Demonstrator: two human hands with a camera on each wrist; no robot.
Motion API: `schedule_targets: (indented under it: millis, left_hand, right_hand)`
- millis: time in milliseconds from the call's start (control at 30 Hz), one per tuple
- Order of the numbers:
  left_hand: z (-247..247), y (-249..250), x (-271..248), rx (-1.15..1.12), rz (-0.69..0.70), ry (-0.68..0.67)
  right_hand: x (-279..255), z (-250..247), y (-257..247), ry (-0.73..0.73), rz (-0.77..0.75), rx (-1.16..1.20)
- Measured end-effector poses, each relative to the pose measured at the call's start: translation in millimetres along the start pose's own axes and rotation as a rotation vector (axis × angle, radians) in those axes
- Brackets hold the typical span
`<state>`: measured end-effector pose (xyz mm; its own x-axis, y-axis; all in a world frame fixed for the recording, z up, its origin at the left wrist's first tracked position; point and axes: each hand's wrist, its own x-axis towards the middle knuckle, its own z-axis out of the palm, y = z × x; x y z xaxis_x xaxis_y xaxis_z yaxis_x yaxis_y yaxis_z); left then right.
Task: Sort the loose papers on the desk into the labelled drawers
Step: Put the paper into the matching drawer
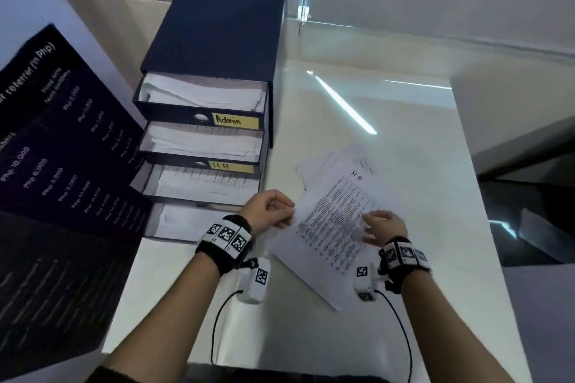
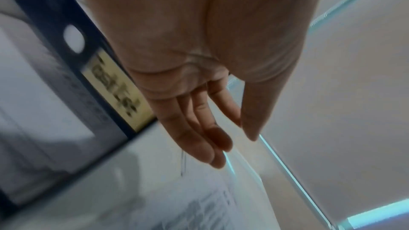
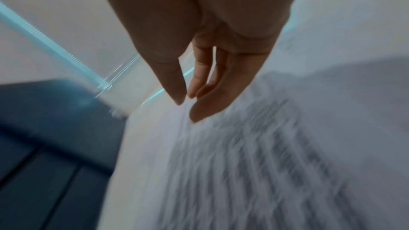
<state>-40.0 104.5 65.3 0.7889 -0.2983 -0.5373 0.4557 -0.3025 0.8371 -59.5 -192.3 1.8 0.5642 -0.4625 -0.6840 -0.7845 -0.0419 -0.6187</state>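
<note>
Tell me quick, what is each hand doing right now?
Left hand: pinching the edge of the HR paper.
Right hand: open, fingers relaxed over the paper, holding nothing.

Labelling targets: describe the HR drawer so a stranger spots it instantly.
Find the dark blue drawer unit at the desk's left edge, drawers pulled open in steps. The HR drawer is second from the top, under Admin; its yellow label reads "H.R".

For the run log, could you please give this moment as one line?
left hand: at edge of white printed sheet headed HR | right hand: open over it | navy four-drawer paper organiser: drawers open
</note>
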Motion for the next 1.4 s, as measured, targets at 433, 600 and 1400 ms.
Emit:
schedule_targets:
  millis: [433,600,1400]
  left_hand:
    - [98,-13,126,0.228,-0.163,0.368]
    - [99,-28,131,0.082,-0.036,0.416]
    - [92,-54,126,-0.315,-0.179,0.385]
  right_hand:
    - [60,-30,25,-0.004,0.025,-0.067]
    - [54,-31,24,0.013,-0.13,-0.047]
    - [42,-60,47,0.277,-0.234,-0.191]
